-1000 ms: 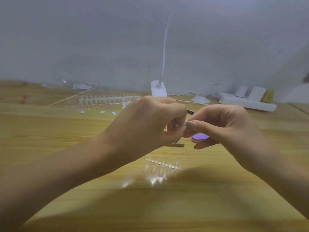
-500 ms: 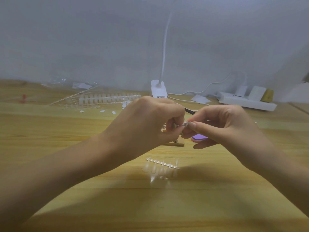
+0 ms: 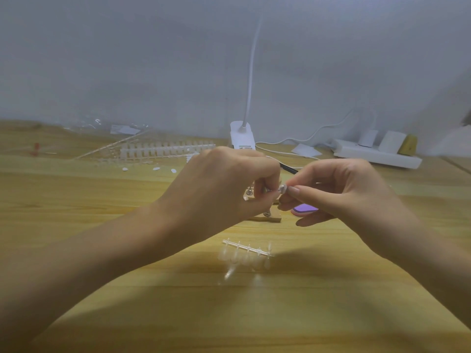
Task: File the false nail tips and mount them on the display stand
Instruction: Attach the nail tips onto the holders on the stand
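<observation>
Stage: mounting, by my reading. One clear tip (image 3: 282, 187) is held up between both hands, just above the stand (image 3: 265, 219).
Done: cannot tell how many tips are filed. No mounted tip shows on the two metal-capped pegs visible by the left hand's fingers.
Left: a strip (image 3: 247, 250) of tips lies on the tabletop (image 3: 318, 289) near the person, uncut. More strips (image 3: 165, 149) and a few loose tips sit farther back. Most of the job looks undone.
File: purple file (image 3: 304, 208) lies flat under the right hand, touched by neither hand.
Left hand (image 3: 224, 184): back of hand toward the camera, wrist raised off the tabletop, fingers curled in tight.
Left grip: narrow, thumb and forefinger pinched at the tip's left edge. Whether a peg is also held beneath cannot be told.
Right hand (image 3: 344, 192): comes in from the right, palm turned down and left, lower fingers loosely curled below.
Right grip: narrow, thumb and index finger pinch the tip's right edge.
Tip position: in the air, between the fingertips of both hands, over the stand.
Background: lamp base (image 3: 242, 136) and power strip (image 3: 377, 155) against the wall, well apart from the work.
</observation>
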